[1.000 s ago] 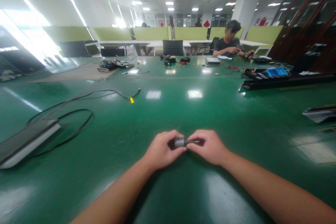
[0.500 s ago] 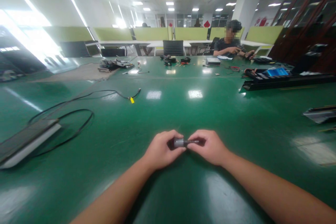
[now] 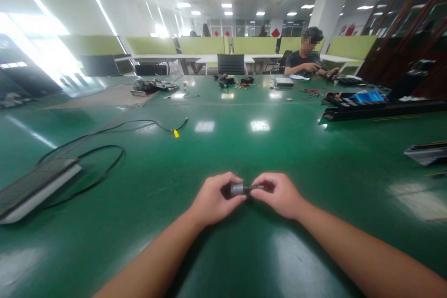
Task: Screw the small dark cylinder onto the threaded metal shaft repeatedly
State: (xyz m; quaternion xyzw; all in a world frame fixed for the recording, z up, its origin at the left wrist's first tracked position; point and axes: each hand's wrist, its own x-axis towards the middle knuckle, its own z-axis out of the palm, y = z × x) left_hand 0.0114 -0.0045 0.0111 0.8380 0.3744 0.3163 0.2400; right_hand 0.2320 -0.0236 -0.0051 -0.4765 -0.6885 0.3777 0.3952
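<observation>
A small grey cylinder with a thin dark rod [image 3: 237, 189] lies level between my hands, low over the green table. My left hand [image 3: 216, 198] curls round the cylinder end, with thumb and fingers pinching it. At the rod end, the thumb and forefinger of my right hand [image 3: 277, 195] close on the dark rod. The rod points to the right, and its tip shows in the hollow of the right hand. What exact kind of part this is, I cannot make out.
A grey slab-like device [image 3: 38, 186] lies at left, by a black cable [image 3: 122, 149] with a yellow tag. Long black rails [image 3: 377, 109] and a metal piece [image 3: 426, 152] lie at right. Loose parts [image 3: 223, 80] line the far edge, where a person [image 3: 303, 58] sits.
My right thumb and forefinger have shifted slightly on the rod, and less of the rod shows. The left hand stays almost still on the cylinder.
</observation>
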